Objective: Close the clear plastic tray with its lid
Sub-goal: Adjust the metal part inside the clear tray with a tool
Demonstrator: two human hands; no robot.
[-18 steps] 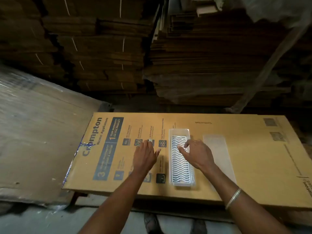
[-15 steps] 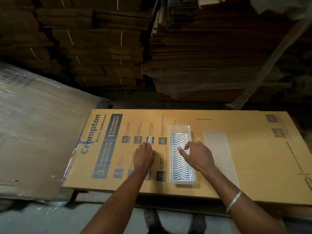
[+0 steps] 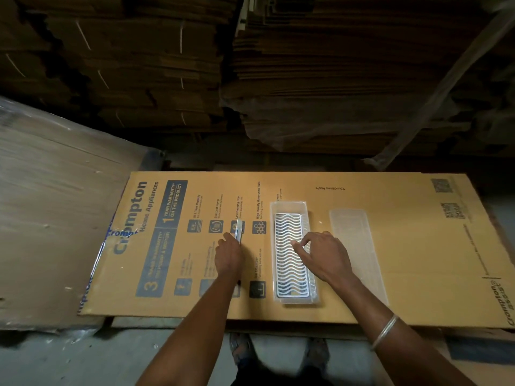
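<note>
Facing you are dim stacks of flattened cardboard (image 3: 320,79), some strapped. Below them, your work surface is a flat printed carton (image 3: 390,260) lying over a concrete floor (image 3: 69,358). Its print reads "Crompton Home Appliances", "1 YEAR WARRANTY ON THE PRODUCT" and "Conditions Apply". The clear plastic tray (image 3: 289,207) rests on the carton at centre, uncovered, holding a white insert (image 3: 287,263) with wavy slots. Its lid (image 3: 354,235), frosted and flat, lies just beside the tray on the right. Your right hand (image 3: 326,257) hovers over the tray, fingers loosely curled and apart. Your left hand (image 3: 228,254) is closed around a slim metallic tool (image 3: 238,231) left of the tray. A bangle (image 3: 384,331) circles your right wrist.
</note>
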